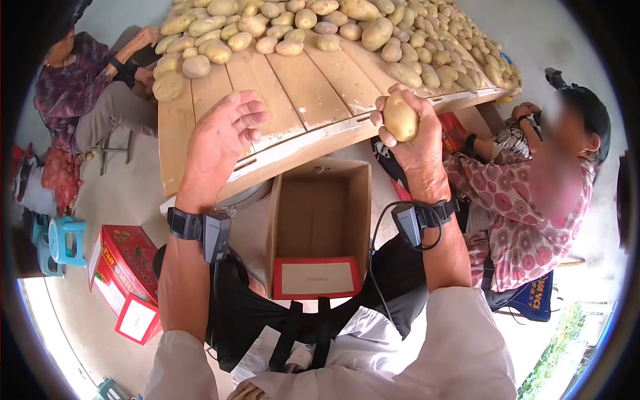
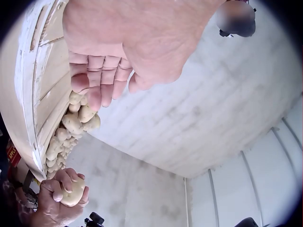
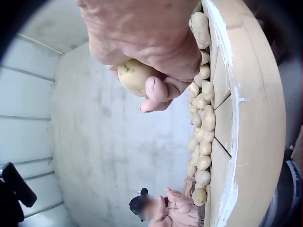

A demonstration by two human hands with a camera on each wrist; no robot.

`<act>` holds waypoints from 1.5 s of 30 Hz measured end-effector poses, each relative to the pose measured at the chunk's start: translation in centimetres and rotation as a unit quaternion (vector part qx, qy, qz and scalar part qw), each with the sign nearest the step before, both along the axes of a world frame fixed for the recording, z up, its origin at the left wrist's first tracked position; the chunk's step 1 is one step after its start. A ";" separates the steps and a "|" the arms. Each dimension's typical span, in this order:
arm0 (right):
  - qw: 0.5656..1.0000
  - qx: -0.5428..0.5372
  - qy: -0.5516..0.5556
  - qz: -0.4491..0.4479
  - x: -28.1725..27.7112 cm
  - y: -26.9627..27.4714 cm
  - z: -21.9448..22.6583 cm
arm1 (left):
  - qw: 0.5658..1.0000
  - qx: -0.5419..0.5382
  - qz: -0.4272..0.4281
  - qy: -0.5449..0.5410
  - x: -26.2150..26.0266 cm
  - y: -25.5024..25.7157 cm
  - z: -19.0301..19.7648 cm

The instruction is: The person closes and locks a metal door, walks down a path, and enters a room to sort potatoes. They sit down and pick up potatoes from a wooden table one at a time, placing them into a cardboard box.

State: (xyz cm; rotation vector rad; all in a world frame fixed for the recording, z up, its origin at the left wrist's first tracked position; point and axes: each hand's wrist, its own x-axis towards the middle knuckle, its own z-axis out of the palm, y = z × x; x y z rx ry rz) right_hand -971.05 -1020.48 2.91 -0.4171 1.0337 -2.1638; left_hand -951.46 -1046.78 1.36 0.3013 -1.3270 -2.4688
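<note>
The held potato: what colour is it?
The held potato is pale yellow-tan; it shows best in the head view.

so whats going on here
A person grips one potato in the right hand, by the near edge of a wooden table. Their left hand is raised and holds nothing. Loose potatoes are heaped on the table, and an open cardboard box stands below, between the person's legs. Other people are at both sides.

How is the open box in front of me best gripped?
Probably by the top of both side walls of the box, one hand each, from above: its open side faces up. The right hand should first set down its potato.
</note>
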 end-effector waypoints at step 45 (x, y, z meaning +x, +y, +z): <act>0.974 0.032 -0.168 -0.152 5.0 1.2 -5.3 | 0.987 0.145 0.068 -0.014 -1.5 5.5 -0.7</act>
